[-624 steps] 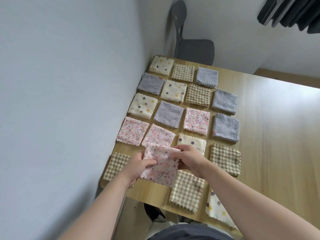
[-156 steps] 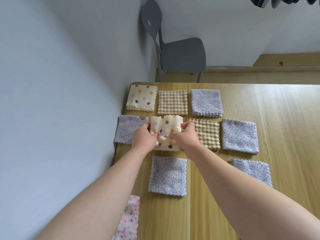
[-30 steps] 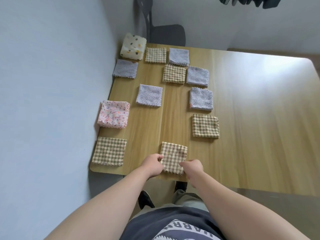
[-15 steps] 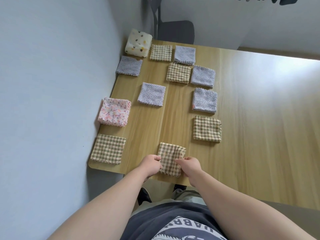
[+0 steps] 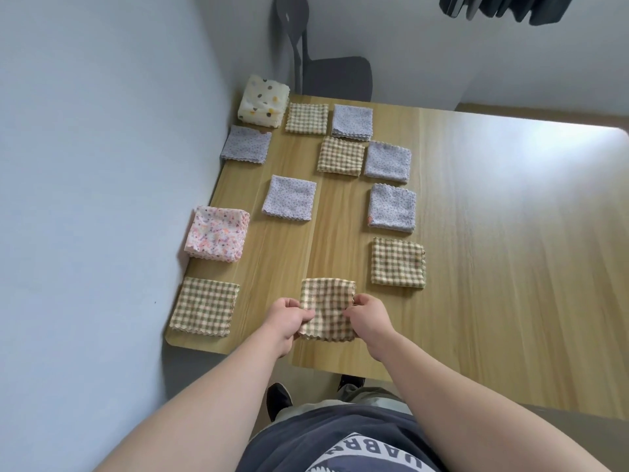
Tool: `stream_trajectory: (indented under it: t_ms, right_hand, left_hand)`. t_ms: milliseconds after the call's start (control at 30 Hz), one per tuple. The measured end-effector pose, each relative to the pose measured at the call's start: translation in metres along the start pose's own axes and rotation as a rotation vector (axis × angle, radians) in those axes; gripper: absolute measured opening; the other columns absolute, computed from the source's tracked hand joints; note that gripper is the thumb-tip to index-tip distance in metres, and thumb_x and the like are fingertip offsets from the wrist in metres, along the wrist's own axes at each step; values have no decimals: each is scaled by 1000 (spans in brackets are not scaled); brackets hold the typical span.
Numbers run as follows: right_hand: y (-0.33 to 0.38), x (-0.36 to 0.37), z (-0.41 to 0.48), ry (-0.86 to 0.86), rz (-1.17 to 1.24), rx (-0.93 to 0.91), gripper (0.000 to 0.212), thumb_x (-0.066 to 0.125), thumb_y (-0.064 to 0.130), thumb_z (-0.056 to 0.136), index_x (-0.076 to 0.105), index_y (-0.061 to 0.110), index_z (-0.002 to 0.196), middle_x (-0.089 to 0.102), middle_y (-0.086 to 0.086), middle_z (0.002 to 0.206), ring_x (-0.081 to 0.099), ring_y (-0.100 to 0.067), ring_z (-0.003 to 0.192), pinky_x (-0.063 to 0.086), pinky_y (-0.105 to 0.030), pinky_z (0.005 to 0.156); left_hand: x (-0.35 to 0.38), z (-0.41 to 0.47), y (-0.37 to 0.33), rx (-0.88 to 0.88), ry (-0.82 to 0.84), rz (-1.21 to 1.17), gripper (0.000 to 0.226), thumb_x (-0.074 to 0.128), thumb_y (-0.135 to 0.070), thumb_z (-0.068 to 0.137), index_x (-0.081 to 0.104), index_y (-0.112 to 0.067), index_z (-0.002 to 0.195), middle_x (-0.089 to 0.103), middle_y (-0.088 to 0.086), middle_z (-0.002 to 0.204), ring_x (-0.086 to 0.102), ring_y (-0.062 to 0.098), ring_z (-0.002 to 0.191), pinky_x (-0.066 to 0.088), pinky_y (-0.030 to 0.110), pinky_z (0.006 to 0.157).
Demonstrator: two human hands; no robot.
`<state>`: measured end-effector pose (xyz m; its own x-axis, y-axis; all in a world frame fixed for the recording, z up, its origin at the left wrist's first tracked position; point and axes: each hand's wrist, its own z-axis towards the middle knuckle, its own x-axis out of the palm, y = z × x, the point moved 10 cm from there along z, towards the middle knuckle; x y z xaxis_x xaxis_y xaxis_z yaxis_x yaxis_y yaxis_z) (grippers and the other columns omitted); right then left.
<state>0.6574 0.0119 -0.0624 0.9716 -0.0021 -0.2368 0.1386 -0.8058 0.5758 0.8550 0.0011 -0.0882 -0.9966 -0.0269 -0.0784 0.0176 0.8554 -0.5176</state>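
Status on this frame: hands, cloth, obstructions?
Left hand and right hand both grip the checked cloth, near edge of table. Nothing in the way.

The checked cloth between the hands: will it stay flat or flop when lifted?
Probably floppy: the checked cloth wrinkles where the left hand and right hand pinch its sides. Likely light too, as it looks thin.
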Motion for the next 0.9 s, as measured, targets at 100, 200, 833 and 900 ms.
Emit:
stream_trajectory:
  t_ms: [100, 200, 833, 900]
  right_hand:
    - [8, -19, 4, -56, 36, -29, 28, 51, 9, 99, 63, 12, 124, 69, 3, 106, 65, -11, 95, 49, -23, 67]
    - [11, -36, 9, -92, 75, -43, 28, 52, 7, 98, 64, 11, 124, 70, 3, 106, 66, -12, 95, 49, -23, 68]
    - [18, -169, 90, -299, 126, -49, 19, 63, 7, 87, 63, 21, 99, 70, 1, 93, 70, -20, 86, 62, -44, 77]
    - [19, -175, 96, -298, 117, -47, 19, 64, 8, 87, 63, 21, 101, 70, 2, 95, 70, -19, 86, 61, -43, 78]
  left_hand:
    - [18, -5, -25, 88, 59, 82, 30, 62, 16, 87, 59, -13, 86, 67, 5, 100, 66, 21, 83, 53, 32, 61]
    - [40, -9, -49, 196, 92, 247, 32, 58, 16, 85, 72, -12, 81, 68, 0, 102, 64, 17, 88, 51, 29, 70]
    - [188, 28, -116, 428, 62, 720, 57, 50, 11, 83, 72, -29, 117, 67, 1, 118, 60, 16, 74, 42, 16, 52]
    - [195, 30, -123, 445, 37, 742, 59, 49, 11, 82, 71, -29, 119, 63, -2, 128, 64, 19, 97, 43, 12, 61]
